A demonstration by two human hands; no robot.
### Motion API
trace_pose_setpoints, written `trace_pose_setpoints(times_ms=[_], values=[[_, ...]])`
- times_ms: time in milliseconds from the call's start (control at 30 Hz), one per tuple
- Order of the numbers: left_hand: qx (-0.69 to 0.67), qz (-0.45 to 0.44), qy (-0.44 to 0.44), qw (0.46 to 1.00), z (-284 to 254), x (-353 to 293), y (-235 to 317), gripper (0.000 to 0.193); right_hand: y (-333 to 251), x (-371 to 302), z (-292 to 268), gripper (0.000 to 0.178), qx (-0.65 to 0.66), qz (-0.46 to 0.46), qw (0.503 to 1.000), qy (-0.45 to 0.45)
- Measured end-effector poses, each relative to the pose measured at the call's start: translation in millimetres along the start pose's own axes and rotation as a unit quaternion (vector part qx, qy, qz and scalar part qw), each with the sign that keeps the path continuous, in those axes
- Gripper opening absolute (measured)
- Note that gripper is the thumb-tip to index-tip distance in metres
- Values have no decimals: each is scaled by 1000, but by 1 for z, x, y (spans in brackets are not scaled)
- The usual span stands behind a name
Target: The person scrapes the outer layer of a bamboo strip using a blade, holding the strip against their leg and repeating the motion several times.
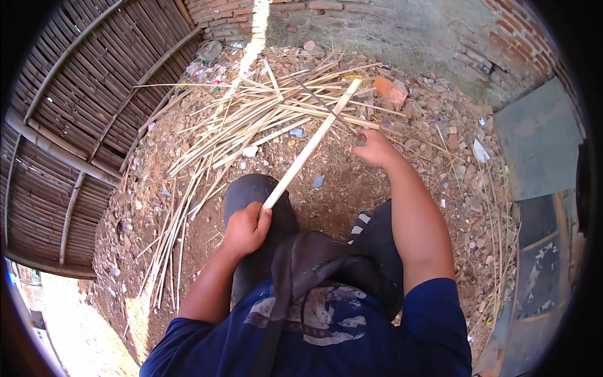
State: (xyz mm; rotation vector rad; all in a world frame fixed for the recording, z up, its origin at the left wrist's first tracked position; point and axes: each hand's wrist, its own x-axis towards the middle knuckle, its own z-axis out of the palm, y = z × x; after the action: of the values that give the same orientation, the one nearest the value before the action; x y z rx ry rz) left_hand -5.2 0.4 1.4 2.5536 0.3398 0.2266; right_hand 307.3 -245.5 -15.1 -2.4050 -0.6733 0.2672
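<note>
A blue shirt (389,345) fills the lower middle of the frame, with dark trousers (254,196) above it. Left of centre, the left hand (247,229) is clamped round the near end of a pale strip (312,145), which slants up to the upper middle. Right of centre, the right hand (375,149) is closed on the handle of a knife (320,101); its dark blade points up-left and crosses the strip, though I cannot tell whether they touch. Beyond, a pile (251,119) of strips lies across the upper middle, an orange chunk (391,93) to its right. A brick wall (377,28) curves along the top.
</note>
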Motion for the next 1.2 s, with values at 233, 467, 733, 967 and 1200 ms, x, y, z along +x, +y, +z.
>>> trace_pose_setpoints(times_ms=[233, 467, 733, 967, 1200], values=[[24, -7, -2, 1000, 0, 1, 3, 30, -70, -35, 4, 34, -185, -188, 955, -135], [16, -18, 1, 1000, -2, 1, 7, 30, -26, -6, 13, 50, -8, -44, 987, -152], [-28, -4, -2, 1000, -2, -1, 1, 29, -49, -20, 8, 37, -63, -120, 976, -168], [-35, -56, -4, 998, -7, 1, 3, 30, -20, -10, -1, 37, 22, 1, 1000, -14], [-11, -17, -4, 1000, 1, 5, 3, 29, -71, -21, 11, 49, -137, -140, 958, -209]])
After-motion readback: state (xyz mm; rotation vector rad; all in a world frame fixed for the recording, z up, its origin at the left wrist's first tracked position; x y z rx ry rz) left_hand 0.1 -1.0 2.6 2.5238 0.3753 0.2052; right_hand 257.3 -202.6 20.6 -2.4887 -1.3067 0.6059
